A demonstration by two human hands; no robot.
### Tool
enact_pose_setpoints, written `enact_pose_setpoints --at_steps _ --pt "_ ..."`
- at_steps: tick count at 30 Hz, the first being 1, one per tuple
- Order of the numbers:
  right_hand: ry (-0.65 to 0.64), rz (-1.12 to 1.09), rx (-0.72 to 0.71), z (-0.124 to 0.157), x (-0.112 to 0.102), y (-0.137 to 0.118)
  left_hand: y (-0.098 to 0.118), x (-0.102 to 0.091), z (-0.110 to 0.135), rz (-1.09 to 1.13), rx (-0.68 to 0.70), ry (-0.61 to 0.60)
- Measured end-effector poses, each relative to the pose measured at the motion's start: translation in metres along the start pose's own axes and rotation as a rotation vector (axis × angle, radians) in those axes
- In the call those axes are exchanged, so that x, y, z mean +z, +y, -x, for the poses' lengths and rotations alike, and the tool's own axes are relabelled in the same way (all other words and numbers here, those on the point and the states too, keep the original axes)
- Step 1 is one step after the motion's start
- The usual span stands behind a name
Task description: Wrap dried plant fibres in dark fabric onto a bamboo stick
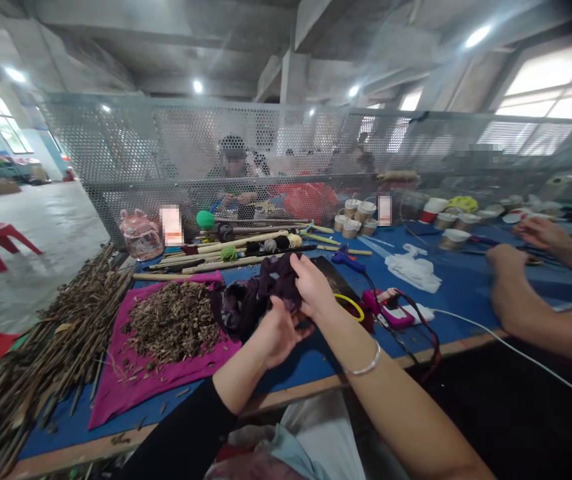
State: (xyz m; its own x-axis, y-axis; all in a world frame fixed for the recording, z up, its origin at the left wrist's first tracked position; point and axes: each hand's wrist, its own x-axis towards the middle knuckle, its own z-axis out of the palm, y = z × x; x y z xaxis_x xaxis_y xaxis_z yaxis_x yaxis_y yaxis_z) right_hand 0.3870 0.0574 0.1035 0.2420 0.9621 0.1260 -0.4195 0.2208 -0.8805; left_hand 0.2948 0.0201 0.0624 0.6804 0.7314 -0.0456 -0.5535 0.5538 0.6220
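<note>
Right grip point(313, 287), closed on dark purple cloth point(277, 277); left grip point(273, 333), touching same, closure unclear; brown chips point(176, 320) on magenta cloth point(121, 393), left of both; yellow ring point(358, 307), right.

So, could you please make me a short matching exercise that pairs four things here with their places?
1. Dark cloth
2. Magenta cloth
3. Silver bracelet
4. Red stool

A. Under the brown chips
B. On the floor
C. Between the left hand and right hand
D. Around the right forearm

Pairs: 1-C, 2-A, 3-D, 4-B
</note>
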Motion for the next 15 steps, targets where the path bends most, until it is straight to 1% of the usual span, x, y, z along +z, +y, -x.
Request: enact_pose_setpoints --at_steps 2,5,7,9,10,12,13,15 --pt "0.043 0.043 -0.108 0.008 -0.006 0.004 0.012 0.0 -0.005 0.093 0.085 0.109" --pt "0.183 0.075 -0.225 0.014 -0.017 0.014 0.021 -0.003 -0.004 0.075 0.148 0.303" --pt "0.238 0.073 -0.226 0.013 -0.022 0.021 0.022 -0.004 0.0 0.024 0.162 0.368" --pt "0.23 0.084 -0.166 0.012 -0.025 0.027 0.021 -0.005 0.003 0.007 0.172 0.383" --pt "0.213 0.12 -0.109 0.012 -0.028 0.028 0.022 -0.006 0.004 0.012 0.171 0.379" --pt "0.165 0.292 0.017 0.011 -0.038 0.027 0.025 -0.007 0.005 0.036 0.156 0.365" --pt "0.156 0.433 0.049 0.011 -0.047 0.024 0.027 -0.007 0.005 0.047 0.15 0.363" --pt "0.184 0.814 0.01 0.012 -0.072 0.018 0.031 -0.009 0.006 0.066 0.154 0.37"
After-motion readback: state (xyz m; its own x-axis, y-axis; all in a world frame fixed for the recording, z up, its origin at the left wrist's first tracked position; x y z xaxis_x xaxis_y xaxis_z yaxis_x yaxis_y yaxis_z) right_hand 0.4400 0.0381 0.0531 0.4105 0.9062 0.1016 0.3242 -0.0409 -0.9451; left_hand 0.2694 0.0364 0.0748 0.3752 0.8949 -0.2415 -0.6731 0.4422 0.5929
